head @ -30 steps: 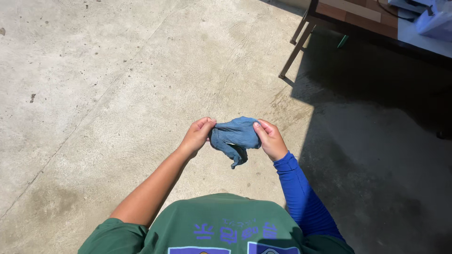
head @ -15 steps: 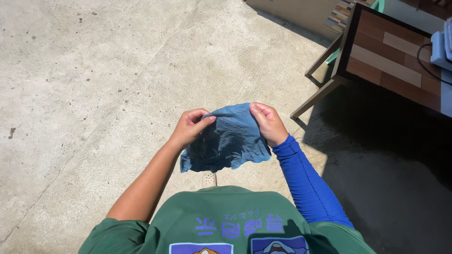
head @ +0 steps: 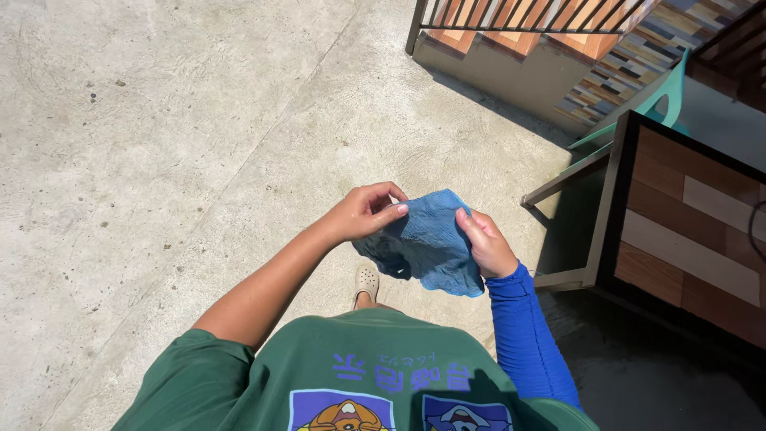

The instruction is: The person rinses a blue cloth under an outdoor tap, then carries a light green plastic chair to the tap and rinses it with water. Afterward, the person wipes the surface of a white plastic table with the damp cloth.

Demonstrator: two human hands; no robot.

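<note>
While the left hand and right hand each pinch an edge, the blue cloth hangs between them, opened out but seemingly not yet flat.

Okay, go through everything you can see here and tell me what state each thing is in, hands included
Blue cloth: partly spread, rumpled, held up between both hands.
Left hand: closed, pinching the cloth's upper left edge.
Right hand: closed on the cloth's right edge.
Wooden table: upright, beside the person, partly in shade.
Beige clog: on the foot, flat on the concrete floor.
</note>
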